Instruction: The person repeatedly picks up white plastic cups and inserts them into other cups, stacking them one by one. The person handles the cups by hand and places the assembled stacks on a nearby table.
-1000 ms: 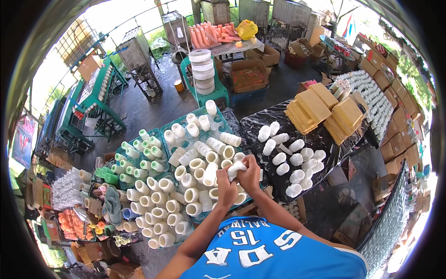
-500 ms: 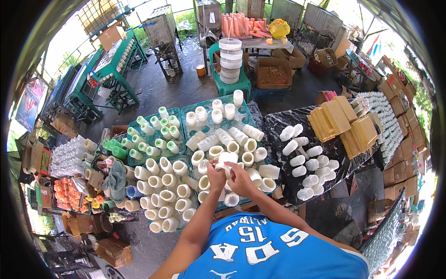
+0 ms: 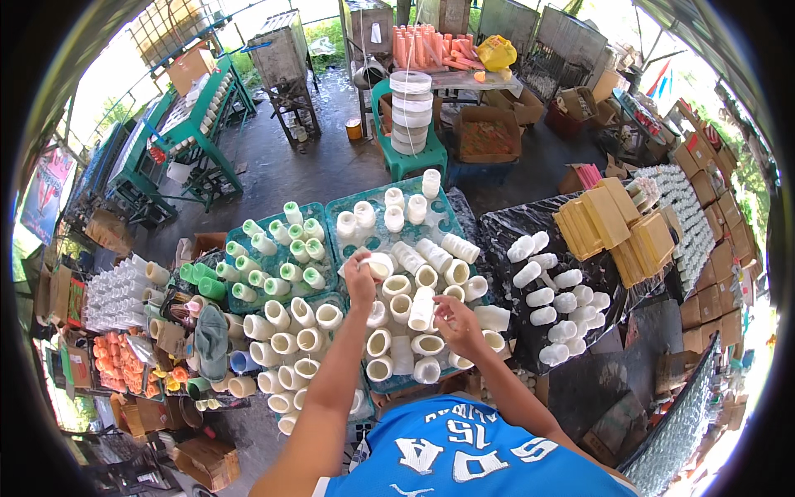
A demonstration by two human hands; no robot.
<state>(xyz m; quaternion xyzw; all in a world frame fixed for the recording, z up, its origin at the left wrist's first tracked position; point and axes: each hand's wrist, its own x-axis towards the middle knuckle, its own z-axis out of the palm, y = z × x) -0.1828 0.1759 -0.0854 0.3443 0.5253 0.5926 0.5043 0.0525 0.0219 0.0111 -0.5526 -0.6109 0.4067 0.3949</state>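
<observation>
My left hand [image 3: 359,280] grips a hollow off-white cylinder [image 3: 381,266] above the middle of a turquoise tray [image 3: 451,203]. Its round open end faces right. My right hand [image 3: 460,327] is just right of a bright white ribbed cylinder [image 3: 421,310], fingers parted and close against its side; whether they touch it is unclear. That ribbed cylinder stands tilted among several other hollow cylinders [image 3: 400,308], some upright and some lying. At the tray's far side stand several white ribbed cylinders [image 3: 394,217].
Green-topped white cylinders [image 3: 291,272] fill a tray to the left, with more hollow ones [image 3: 284,344] nearer me. Rightward, a black-covered table [image 3: 517,228] bears white cylinders and yellow slabs [image 3: 592,217]. Beyond, a green chair [image 3: 422,163] holds stacked white rolls [image 3: 411,112].
My hands have moved apart from the white piece they held together. The left went left and up to a hollow cylinder; the right moved right and down beside the ribbed one.
</observation>
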